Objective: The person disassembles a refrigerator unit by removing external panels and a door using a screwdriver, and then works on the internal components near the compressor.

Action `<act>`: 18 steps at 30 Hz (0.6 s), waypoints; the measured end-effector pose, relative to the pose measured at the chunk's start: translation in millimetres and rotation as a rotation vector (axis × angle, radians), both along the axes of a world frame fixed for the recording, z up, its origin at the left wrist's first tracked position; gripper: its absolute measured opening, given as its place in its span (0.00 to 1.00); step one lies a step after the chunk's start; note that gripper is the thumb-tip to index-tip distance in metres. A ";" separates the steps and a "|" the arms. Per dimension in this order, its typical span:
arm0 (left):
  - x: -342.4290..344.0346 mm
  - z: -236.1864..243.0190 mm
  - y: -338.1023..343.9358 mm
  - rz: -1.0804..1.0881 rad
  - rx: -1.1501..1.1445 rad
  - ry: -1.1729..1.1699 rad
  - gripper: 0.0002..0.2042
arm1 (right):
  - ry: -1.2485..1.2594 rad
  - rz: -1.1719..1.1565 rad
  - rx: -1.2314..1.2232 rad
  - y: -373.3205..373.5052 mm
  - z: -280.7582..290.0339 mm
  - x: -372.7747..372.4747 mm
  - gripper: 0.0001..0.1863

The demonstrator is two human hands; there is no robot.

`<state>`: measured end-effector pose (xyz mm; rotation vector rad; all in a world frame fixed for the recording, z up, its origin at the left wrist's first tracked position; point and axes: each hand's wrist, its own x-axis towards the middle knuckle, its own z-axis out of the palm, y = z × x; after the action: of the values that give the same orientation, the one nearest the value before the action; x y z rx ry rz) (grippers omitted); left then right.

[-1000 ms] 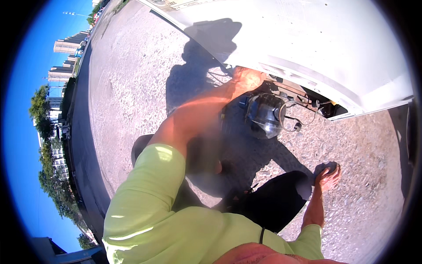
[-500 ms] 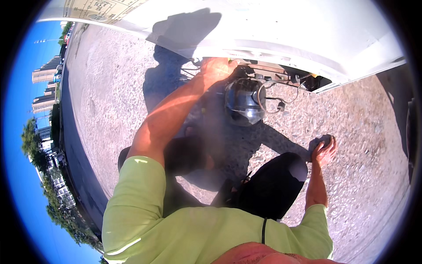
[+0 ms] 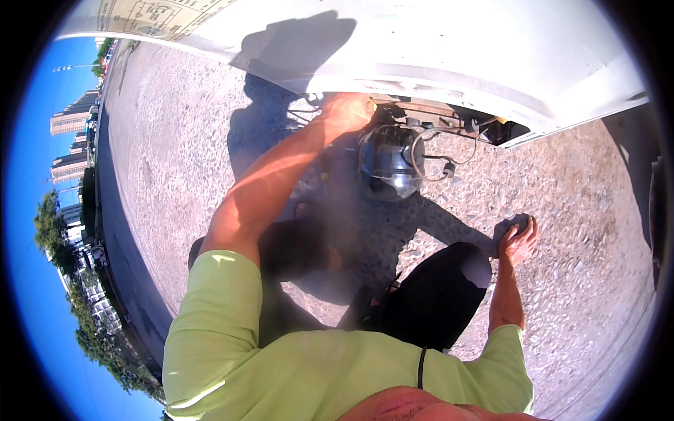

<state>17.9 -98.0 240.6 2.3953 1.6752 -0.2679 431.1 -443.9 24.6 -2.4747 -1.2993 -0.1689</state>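
Observation:
My left hand (image 3: 345, 111) reaches to the lower edge of a large white appliance cabinet (image 3: 477, 42). Its fingers are closed at the left end of the opening there; a small yellow-green bit shows by them, but what they grip is hidden. Just right of and below that hand, a shiny, dark, rounded compressor (image 3: 391, 163) sits on the ground, with a looped cable (image 3: 415, 156) at its side. Off to the right, my right hand (image 3: 518, 242) rests on the rough ground with its fingers spread, beside its own shadow.
Inside the cabinet's opening (image 3: 505, 132) are thin tubes and wires. My bent knee (image 3: 439, 288) is below the compressor. Rough stony paving (image 3: 569, 231) surrounds everything. A printed diagram label (image 3: 158, 15) is at the upper left; buildings (image 3: 72, 121) and trees (image 3: 53, 231) stand far left.
My left hand has turned slightly and drawn a little left; its thumb, stretched to the right before, is now tucked in. My right hand and the compressor have stayed put.

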 end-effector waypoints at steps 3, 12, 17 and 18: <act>1.6 1.5 -3.5 0.013 0.114 -0.090 0.23 | 0.003 0.020 0.028 -1.5 -3.9 1.7 0.28; 0.7 0.5 -2.4 0.015 0.052 -0.028 0.23 | 0.008 0.004 0.011 -1.4 -4.8 3.2 0.28; 1.1 5.3 3.6 0.108 -0.113 0.037 0.21 | 0.009 0.005 -0.004 -0.1 3.5 -0.3 0.28; -0.1 4.1 4.3 0.110 -0.159 0.030 0.22 | 0.011 -0.003 -0.013 1.6 5.1 -1.1 0.28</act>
<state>17.8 -93.8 244.7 2.1881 1.7218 -0.4048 430.0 -442.3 29.8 -2.4851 -1.2969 -0.1479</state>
